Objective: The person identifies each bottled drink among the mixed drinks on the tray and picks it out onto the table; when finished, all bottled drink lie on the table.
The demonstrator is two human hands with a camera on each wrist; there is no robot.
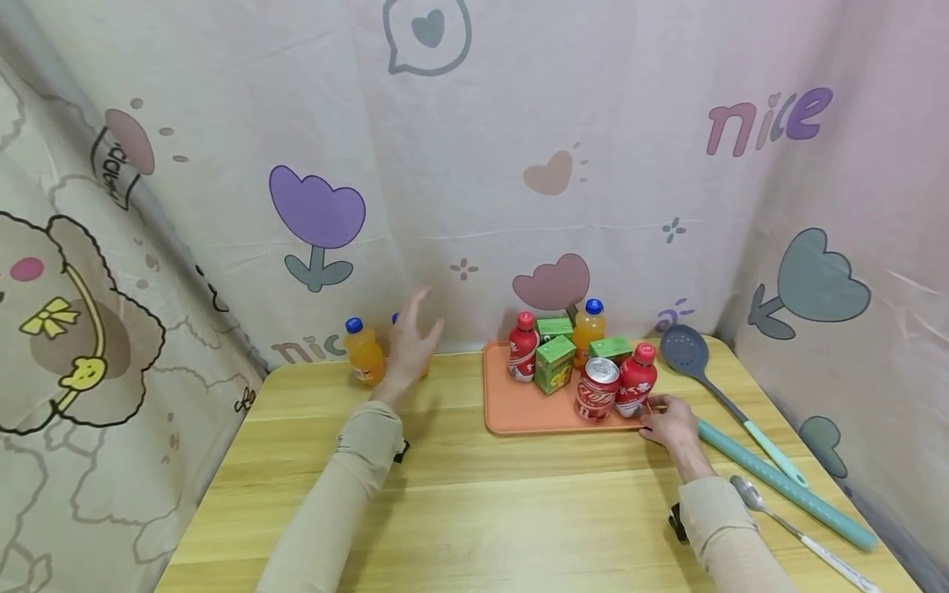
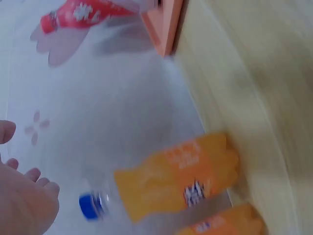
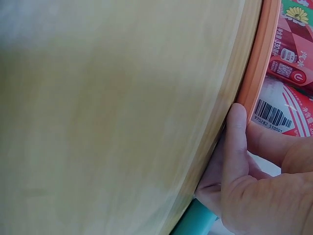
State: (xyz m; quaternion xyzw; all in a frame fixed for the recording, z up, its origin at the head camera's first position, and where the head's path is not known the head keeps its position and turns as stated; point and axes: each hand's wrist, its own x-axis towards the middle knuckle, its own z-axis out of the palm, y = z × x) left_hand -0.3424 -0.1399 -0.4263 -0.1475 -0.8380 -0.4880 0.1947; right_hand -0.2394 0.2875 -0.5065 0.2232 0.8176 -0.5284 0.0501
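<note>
Reaching, I judge: my left hand (image 1: 409,347), fingers spread by orange bottles (image 1: 364,356), eleven o'clock, right hand (image 1: 673,425) pinching tray (image 1: 519,409) at its five; next wants a bottle grip

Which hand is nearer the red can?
Right. The right hand is right of the red can, holding the tray; the left hand is left of the tray, by two orange bottles.
</note>
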